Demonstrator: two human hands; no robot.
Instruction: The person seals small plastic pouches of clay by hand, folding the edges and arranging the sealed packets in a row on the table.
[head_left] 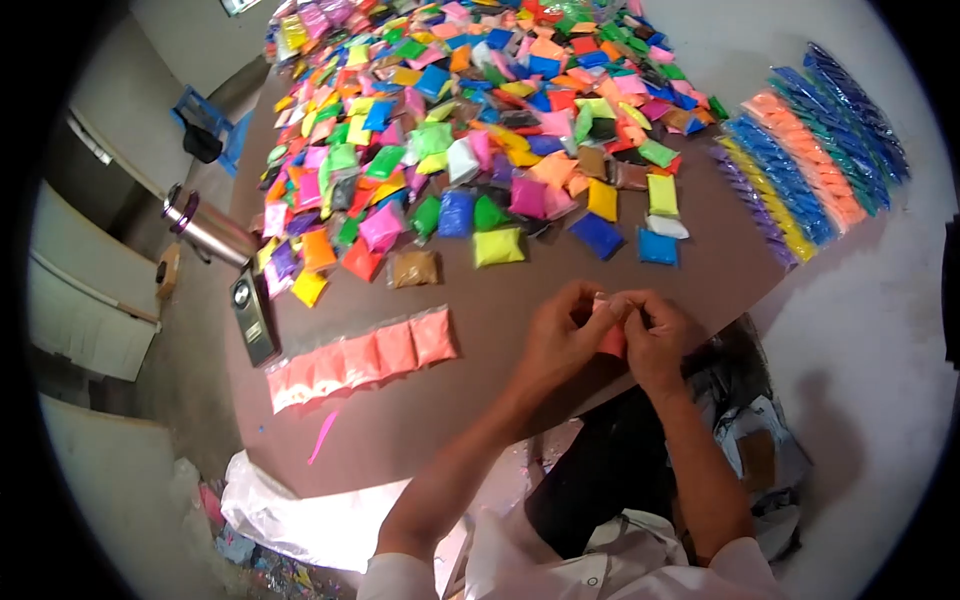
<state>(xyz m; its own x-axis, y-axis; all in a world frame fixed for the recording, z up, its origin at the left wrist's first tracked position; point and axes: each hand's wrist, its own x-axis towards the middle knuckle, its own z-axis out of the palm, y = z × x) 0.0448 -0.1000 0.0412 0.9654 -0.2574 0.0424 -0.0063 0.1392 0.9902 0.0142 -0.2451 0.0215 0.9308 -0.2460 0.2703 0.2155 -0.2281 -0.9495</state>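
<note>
Above the table's near right edge, my left hand [562, 335] and my right hand [657, 338] are close together. Both are closed on a small coral-pink packet [611, 342], with thumbs and fingertips meeting at its upper end. My fingers cover part of the packet. To the left, a strip of joined coral-pink packets [362, 358] lies flat on the brown table [500, 400]. A yellow packet [498, 247], a blue one [597, 234] and a light-blue one [657, 247] lie just beyond my hands.
A large heap of colorful packets [450, 120] covers the far table. Packet strips [795, 160] in several colors lie at the right edge. On the left are a metal flask [215, 228] and a dark phone-like object [253, 315]. A pink scrap [322, 437] lies near the front.
</note>
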